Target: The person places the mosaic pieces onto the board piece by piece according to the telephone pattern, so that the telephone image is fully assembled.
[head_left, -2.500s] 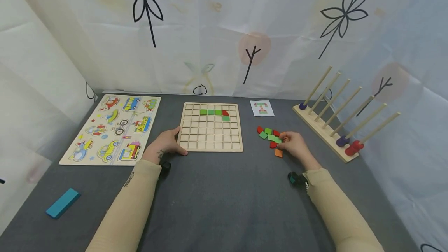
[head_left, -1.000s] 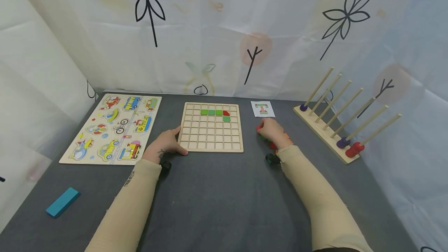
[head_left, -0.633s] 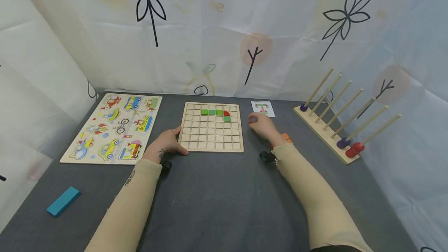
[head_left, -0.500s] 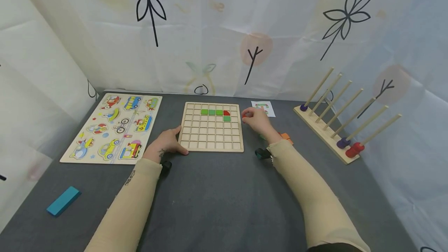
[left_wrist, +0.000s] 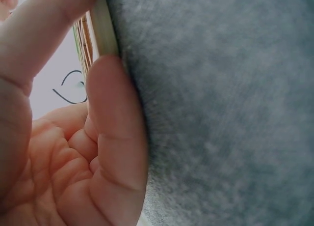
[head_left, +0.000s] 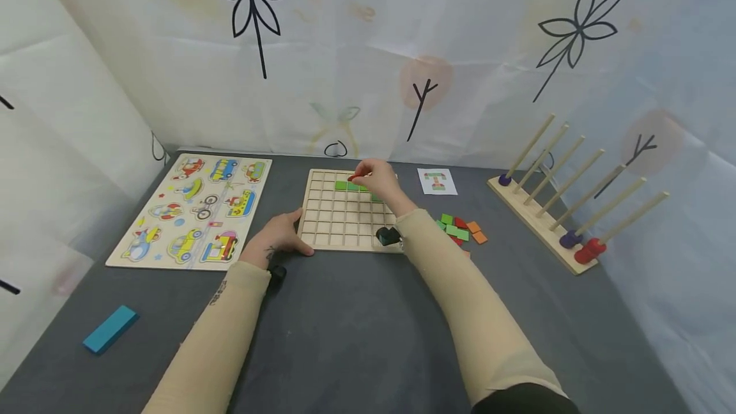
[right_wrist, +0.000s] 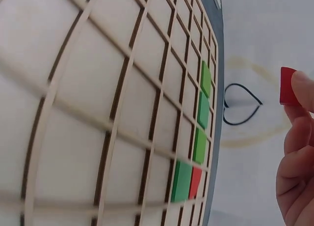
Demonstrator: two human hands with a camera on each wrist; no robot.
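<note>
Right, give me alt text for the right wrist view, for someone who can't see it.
The right hand pinches a red piece, held apart from a wooden grid board. Set in the board are three green tiles in a line, with a second red piece at the line's end and a fourth green tile beside that piece. A pale backdrop stands behind.

Grid board [head_left: 330, 225] at the middle of the surface [head_left: 345, 324], with set tiles [right_wrist: 198, 146] in cells toward its rear. Left: puzzle board [head_left: 190, 213], with a block [head_left: 111, 329] in front of it. Right, in order: loose tiles [head_left: 452, 229], with a card [head_left: 437, 181] behind them, then the peg stand [head_left: 537, 221]. Left hand [head_left: 278, 235] at the grid board's near left corner; right hand [head_left: 376, 179] over its rear part, a held tile [right_wrist: 287, 86] between the fingers [right_wrist: 305, 91]. Cloth wall [head_left: 368, 82] behind the surface.
</note>
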